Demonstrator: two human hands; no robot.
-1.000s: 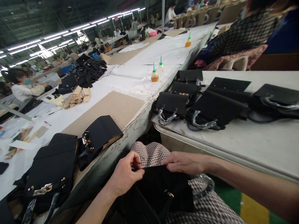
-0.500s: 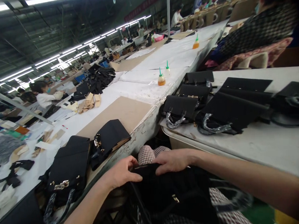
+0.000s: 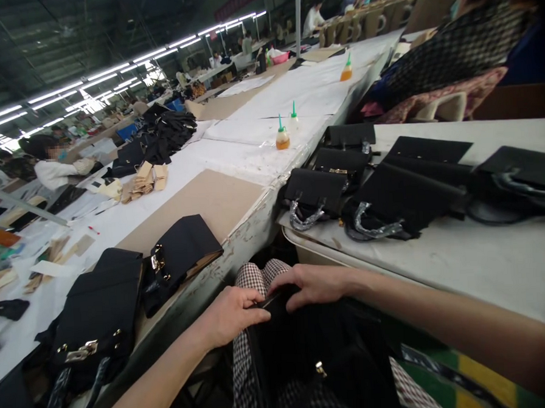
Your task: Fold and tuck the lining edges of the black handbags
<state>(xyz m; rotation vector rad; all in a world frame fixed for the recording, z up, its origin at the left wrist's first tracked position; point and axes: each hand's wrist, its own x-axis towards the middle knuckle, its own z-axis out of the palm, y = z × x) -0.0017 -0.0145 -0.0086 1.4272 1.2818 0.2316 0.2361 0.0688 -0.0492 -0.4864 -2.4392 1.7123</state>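
A black handbag [image 3: 325, 341] with a small gold metal fitting rests on my lap, over checkered cloth. My left hand [image 3: 232, 312] grips its upper edge near the left corner, thumb on the near side. Close beside it, my right hand [image 3: 306, 284] pinches the same edge with thumb and fingers. Most fingertips are hidden behind the edge. The bag's lower part is dark and hard to make out. To the left, a black handbag with a gold clasp [image 3: 102, 304] lies on the table next to a smaller black bag [image 3: 181, 251].
Several black bags [image 3: 409, 191] with wrapped handles lie on the right-hand table [image 3: 499, 265]. Glue bottles with green tips [image 3: 282, 136] stand on the long white table [image 3: 233, 154], near a brown board [image 3: 195, 208]. A person in a checkered sleeve [image 3: 456, 54] sits at the right.
The view has turned slightly to the right, so the tables and bags appear further left. Both hands stay on the bag's edge, and my right hand's fingers have bent more over it.
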